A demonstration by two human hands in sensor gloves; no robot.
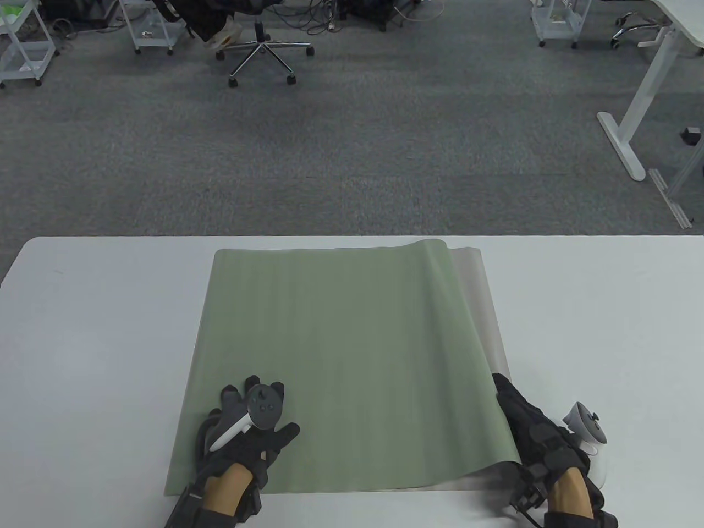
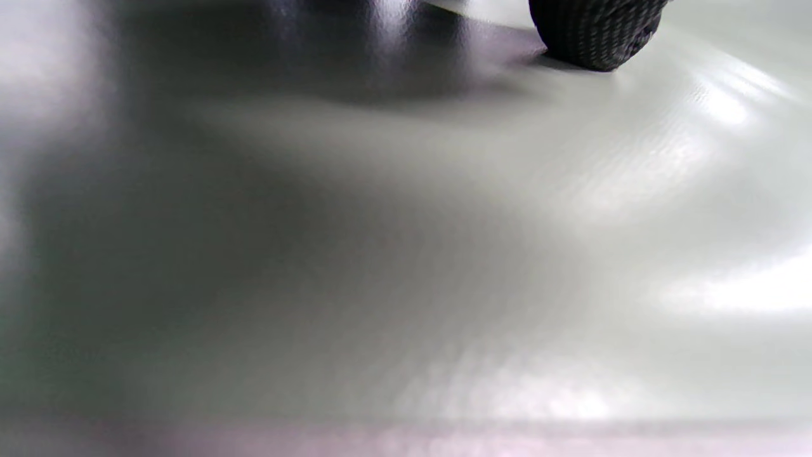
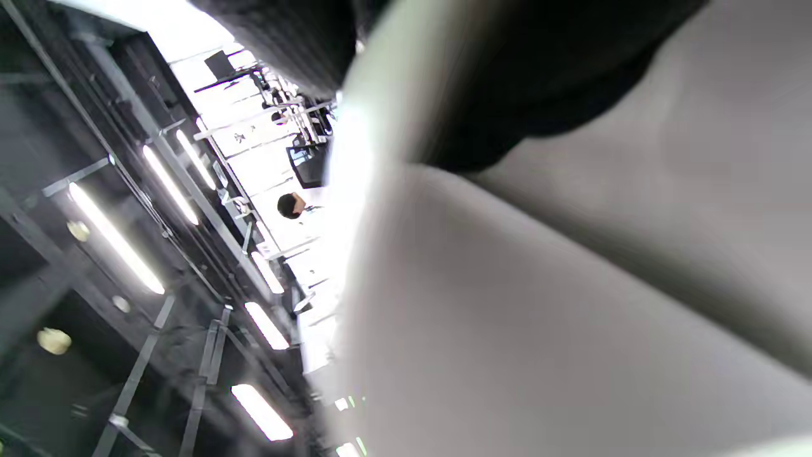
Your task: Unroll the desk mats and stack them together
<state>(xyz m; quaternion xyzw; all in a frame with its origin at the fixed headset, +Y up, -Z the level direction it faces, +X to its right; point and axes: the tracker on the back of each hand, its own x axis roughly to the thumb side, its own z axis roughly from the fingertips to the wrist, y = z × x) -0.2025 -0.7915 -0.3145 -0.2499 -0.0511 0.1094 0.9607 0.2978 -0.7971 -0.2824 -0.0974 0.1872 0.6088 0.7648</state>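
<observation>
Mats stacked mid-tabletop (image 1: 99, 308): green mat (image 1: 341, 352) over grey mat (image 1: 476, 286). Left hand (image 1: 250, 423) flat, fingers spread, pressing green's near-left corner. Right hand (image 1: 542, 440) grips its raised right edge. Risk: edge curls back on release, or drags off grey.

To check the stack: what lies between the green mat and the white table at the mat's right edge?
In the table view, a grey mat lies under the green mat, on the table.

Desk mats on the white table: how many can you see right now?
2. A sage-green flat mat on top, pressed by the left hand; a grey mat beneath it, showing along its right edge, where the right hand lifts the green mat. More could be hidden underneath.
</observation>
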